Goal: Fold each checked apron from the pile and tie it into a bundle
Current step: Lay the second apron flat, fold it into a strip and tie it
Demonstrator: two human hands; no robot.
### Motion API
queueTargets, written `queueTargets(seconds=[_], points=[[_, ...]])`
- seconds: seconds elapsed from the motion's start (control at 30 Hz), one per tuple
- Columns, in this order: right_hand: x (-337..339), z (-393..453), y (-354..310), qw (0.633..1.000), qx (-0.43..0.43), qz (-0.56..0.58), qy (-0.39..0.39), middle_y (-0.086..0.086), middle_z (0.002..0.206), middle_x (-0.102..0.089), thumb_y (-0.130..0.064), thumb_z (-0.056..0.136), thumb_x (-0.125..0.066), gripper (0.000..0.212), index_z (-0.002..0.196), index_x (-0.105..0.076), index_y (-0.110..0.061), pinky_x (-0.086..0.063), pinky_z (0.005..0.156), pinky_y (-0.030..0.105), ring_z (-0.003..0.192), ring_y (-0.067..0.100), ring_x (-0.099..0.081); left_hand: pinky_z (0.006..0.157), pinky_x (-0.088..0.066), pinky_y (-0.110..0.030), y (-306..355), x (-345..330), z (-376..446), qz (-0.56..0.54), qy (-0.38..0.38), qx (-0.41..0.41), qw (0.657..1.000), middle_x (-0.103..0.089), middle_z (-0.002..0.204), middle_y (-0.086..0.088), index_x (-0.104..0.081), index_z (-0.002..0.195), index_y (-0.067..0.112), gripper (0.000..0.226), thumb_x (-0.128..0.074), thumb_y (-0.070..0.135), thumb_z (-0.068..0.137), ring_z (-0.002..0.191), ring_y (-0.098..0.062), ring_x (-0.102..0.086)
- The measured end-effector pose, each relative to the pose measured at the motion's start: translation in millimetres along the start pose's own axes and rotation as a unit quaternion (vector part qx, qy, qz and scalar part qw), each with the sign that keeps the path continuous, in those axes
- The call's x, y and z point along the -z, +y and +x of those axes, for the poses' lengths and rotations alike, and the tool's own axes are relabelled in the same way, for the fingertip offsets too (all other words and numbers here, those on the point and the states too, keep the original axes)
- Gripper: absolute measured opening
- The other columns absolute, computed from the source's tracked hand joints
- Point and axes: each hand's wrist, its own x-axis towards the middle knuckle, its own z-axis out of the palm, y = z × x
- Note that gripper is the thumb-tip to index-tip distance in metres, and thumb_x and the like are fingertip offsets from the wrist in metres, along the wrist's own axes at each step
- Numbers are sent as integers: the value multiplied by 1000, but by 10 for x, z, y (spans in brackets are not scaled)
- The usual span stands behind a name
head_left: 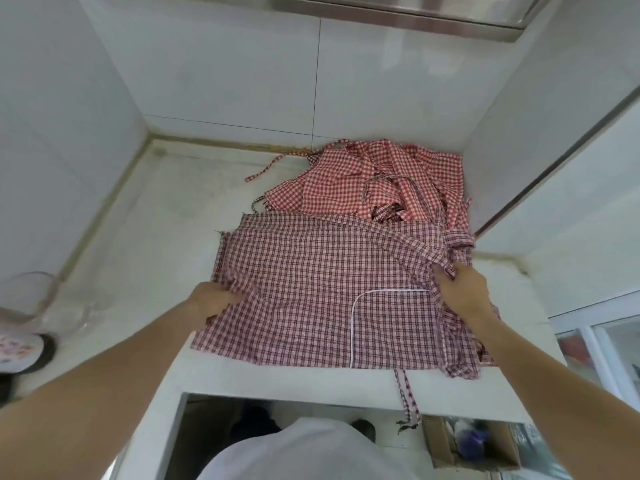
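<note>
A dark-red checked apron [311,278] with a white-piped pocket lies spread on the white counter [138,237] in front of me. My left hand [211,301] grips its left edge, fingers curled under the cloth. My right hand [464,291] pinches the bunched cloth at its right side. One of its ties [407,393] hangs over the counter's front edge. Behind it, at the back right, lies a pile of bright-red checked aprons [374,181] with loose straps.
White tiled walls close the counter at the back and left, a white panel [554,133] at the right. A clear glass jar [31,299] stands at the far left edge. A cardboard box [474,445] sits on the floor below the counter.
</note>
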Motion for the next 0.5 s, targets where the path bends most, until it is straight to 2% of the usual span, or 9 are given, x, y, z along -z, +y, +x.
queueTargets(seconds=[0.07,0.1,0.17,0.23,0.27,0.4,0.5], points=[[157,83,-37,999,-13,43,-27,13,71,-65,-32,98,-58,33,82,-61,-3,-42,60,30,73,35,-62,103,-48,-42,48,118,-80,-83,-69,-15,994,-63,127,-13,-50,139,4,61,-76,17,86,110,-29,-62],[239,128,-51,995,-23,82,-55,14,81,-70,-30,95,-60,27,82,-64,-7,-49,69,35,80,35,-64,103,-46,-42,45,196,-123,-84,-111,-18,990,-63,127,-10,-50,138,7,58,-74,16,86,112,-27,-62],[394,197,-70,979,-50,145,-130,12,95,-73,-23,92,-64,10,86,-68,-16,-52,89,43,88,33,-67,103,-45,-42,-31,354,-196,-23,-188,1,982,-63,129,-6,-48,136,13,57,-73,17,85,116,-25,-59],[506,255,-70,966,-63,159,-192,11,102,-72,-18,91,-66,2,91,-67,-16,-51,95,43,91,29,-67,101,-48,-41,-189,465,-229,74,-220,34,972,-62,130,-3,-48,135,15,61,-77,17,82,118,-23,-59],[528,285,-54,967,-69,136,-206,11,106,-71,-19,91,-66,7,96,-66,-13,-50,96,43,94,29,-66,99,-50,-38,-285,493,-236,116,-222,51,967,-63,129,-1,-48,135,15,64,-80,18,80,117,-21,-60],[458,355,-74,976,-56,-77,-195,15,114,-64,-31,90,-69,39,116,-62,-3,-45,99,43,106,37,-58,93,-56,-33,-531,439,-244,181,-192,74,962,-69,120,-1,-54,137,11,69,-85,22,77,110,-19,-65],[265,378,-109,980,-15,-188,-60,21,121,-56,-37,71,-68,57,113,-56,0,-46,98,51,106,39,-52,91,-58,-36,-550,343,-235,202,-153,58,966,-67,123,-2,-51,140,11,72,-85,27,78,108,-21,-66]])
